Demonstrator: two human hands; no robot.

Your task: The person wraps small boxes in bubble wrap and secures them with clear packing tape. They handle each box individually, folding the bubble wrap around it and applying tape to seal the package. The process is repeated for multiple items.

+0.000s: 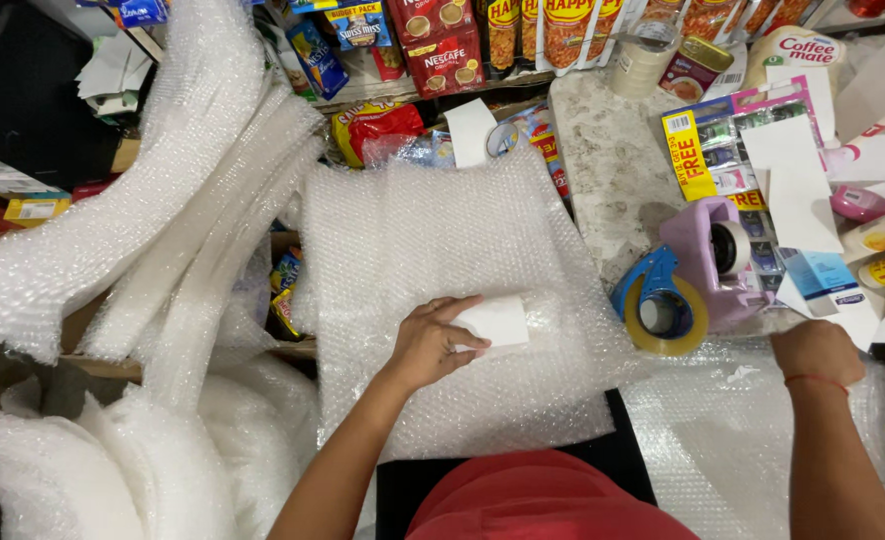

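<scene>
Left hand (425, 345) pressed flat on small white rectangular box (495, 321), fingers curled over its near edge, holding it down in middle of large clear bubble wrap sheet (433, 240). Right hand (816, 352) closed into a fist at the marble counter edge, gripping what cannot be told. Just beside, blue handheld tape dispenser with brown roll (660, 305) touching lilac desk tape dispenser (715, 255). Left, heaped white bubble wrap strips (143, 210). Behind, shelf of red food packets (433, 45), well apart.
</scene>
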